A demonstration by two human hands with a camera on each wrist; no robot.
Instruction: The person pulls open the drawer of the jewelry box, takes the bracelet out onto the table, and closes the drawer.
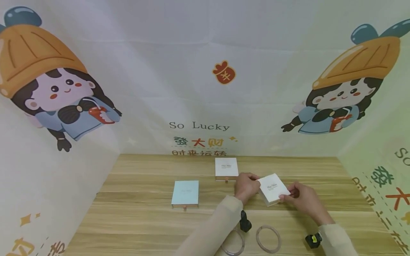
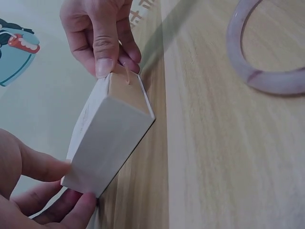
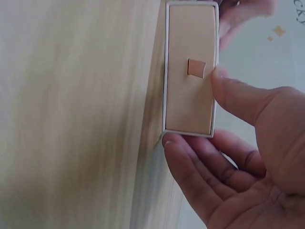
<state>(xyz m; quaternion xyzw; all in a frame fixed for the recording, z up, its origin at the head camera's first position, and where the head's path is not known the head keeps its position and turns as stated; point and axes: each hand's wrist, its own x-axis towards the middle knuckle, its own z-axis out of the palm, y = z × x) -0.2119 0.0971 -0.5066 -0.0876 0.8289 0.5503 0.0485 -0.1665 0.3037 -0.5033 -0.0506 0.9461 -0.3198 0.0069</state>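
Both hands hold a small white drawer-style box (image 1: 273, 188) with printed lettering on its lid, tilted a little above the table's right half. My left hand (image 1: 247, 186) pinches its left side, thumb on the face and fingers beneath in the left wrist view. At the opposite end, my right hand (image 1: 305, 200) grips it between thumb and fingers. The right wrist view shows the tan drawer front (image 3: 190, 102) flush in the white sleeve, with a short ribbon tab (image 3: 197, 68). Nearer me lie two pale translucent bangles, one whole (image 1: 268, 227) and another (image 1: 243, 242) partly behind my left sleeve.
Another white box (image 1: 226, 166) stands at the back of the wooden table (image 1: 128, 209), close to my left hand. Left of it, further forward, sits a light blue box (image 1: 185, 191). Printed cloth walls (image 1: 153, 71) border the back and sides.
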